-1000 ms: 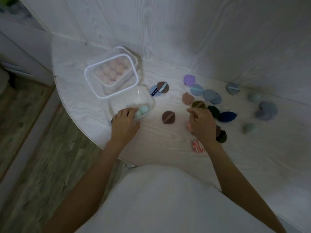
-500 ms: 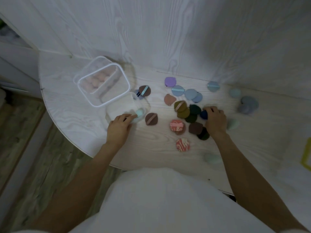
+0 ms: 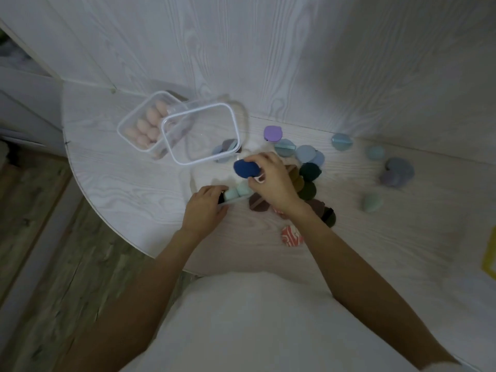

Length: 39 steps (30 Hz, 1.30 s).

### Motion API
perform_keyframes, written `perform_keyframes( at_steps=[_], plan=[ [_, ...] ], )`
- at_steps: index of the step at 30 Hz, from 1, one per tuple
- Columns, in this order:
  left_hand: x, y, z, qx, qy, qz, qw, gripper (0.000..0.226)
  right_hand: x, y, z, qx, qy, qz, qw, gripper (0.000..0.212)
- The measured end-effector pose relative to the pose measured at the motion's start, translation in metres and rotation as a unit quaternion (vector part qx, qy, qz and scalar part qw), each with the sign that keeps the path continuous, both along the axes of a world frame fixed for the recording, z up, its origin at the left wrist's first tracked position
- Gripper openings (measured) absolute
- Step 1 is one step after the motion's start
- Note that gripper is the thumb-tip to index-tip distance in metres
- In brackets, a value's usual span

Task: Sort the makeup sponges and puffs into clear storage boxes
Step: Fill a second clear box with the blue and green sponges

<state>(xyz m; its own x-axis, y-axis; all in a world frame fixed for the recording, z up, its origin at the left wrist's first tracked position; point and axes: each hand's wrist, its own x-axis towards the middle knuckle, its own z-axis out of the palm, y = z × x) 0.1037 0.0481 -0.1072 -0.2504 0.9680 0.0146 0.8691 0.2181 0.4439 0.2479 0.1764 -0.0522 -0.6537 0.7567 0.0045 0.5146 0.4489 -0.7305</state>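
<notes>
My right hand [image 3: 271,178] pinches a dark blue sponge [image 3: 245,168] over a small clear box [image 3: 236,201] that holds two mint sponges [image 3: 237,191]. My left hand [image 3: 205,208] grips that box at its near left edge. Behind it stands a clear box of pink sponges [image 3: 143,124] with a clear lid [image 3: 201,132] leaning across it. Round puffs in purple [image 3: 272,133], light blue [image 3: 306,154], dark green [image 3: 310,171], brown and red-patterned [image 3: 291,236] lie in a cluster to the right, partly hidden by my right hand.
Loose sponges lie further right: a grey-purple one [image 3: 397,171], a mint one [image 3: 371,202], a pale blue one [image 3: 375,153] and a blue puff [image 3: 341,141]. The white table [image 3: 120,183] curves off at the left above a wooden floor. A wall stands close behind.
My right hand picked the dark blue sponge out of the puff cluster and carried it left over the small box. The left hand kept its hold on the box.
</notes>
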Motion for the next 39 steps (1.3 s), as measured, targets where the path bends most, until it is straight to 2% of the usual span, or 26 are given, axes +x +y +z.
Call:
perform_keyframes(
  at_steps=[3, 7, 11, 17, 21, 25, 28, 30, 32, 34, 36, 39],
  plan=[
    [-0.004, -0.002, -0.002, 0.017, 0.001, -0.012, 1.0, 0.04, -0.033, -0.002, -0.003, 0.042, -0.074, 0.078, 0.993, 0.037],
    [-0.006, -0.002, -0.001, 0.029, 0.001, -0.01, 1.0, 0.037, -0.052, 0.003, -0.012, 0.196, -0.248, 0.144, 0.938, 0.026],
    [-0.008, -0.002, -0.001, 0.033, -0.002, -0.016, 0.999, 0.036, -0.051, 0.005, -0.018, 0.217, -0.287, 0.161, 0.919, 0.024],
    [-0.011, -0.001, -0.001, 0.03, -0.001, -0.026, 0.999, 0.041, -0.05, 0.005, -0.017, 0.269, -0.288, 0.14, 0.909, 0.027],
    [-0.012, -0.001, 0.005, 0.024, -0.018, -0.016, 0.999, 0.049, -0.04, 0.004, -0.018, 0.21, -0.24, 0.103, 0.942, 0.034],
    [-0.01, -0.001, 0.016, 0.034, -0.04, 0.012, 0.999, 0.054, -0.022, -0.002, -0.012, 0.096, -0.125, 0.014, 0.987, 0.04],
    [-0.005, 0.001, 0.032, 0.108, -0.042, 0.013, 0.993, 0.045, 0.012, -0.007, -0.003, 0.081, -0.051, -0.045, 0.994, 0.035],
    [0.01, 0.01, 0.043, 0.191, -0.072, -0.048, 0.978, 0.031, 0.053, -0.015, 0.0, 0.099, -0.024, -0.131, 0.986, 0.033],
    [0.031, 0.022, 0.05, 0.251, -0.098, -0.162, 0.949, 0.023, 0.102, -0.029, -0.004, 0.088, -0.05, -0.23, 0.968, 0.04],
    [0.06, 0.04, 0.049, 0.244, -0.126, -0.27, 0.923, 0.022, 0.155, -0.048, -0.011, 0.067, -0.099, -0.3, 0.946, 0.045],
    [0.096, 0.06, 0.044, 0.186, -0.145, -0.326, 0.915, 0.024, 0.202, -0.068, -0.016, 0.015, -0.157, -0.332, 0.93, 0.053],
    [0.144, 0.092, 0.032, 0.066, -0.132, -0.358, 0.922, 0.031, 0.238, -0.091, -0.019, -0.114, -0.221, -0.322, 0.913, 0.08]
  ],
)
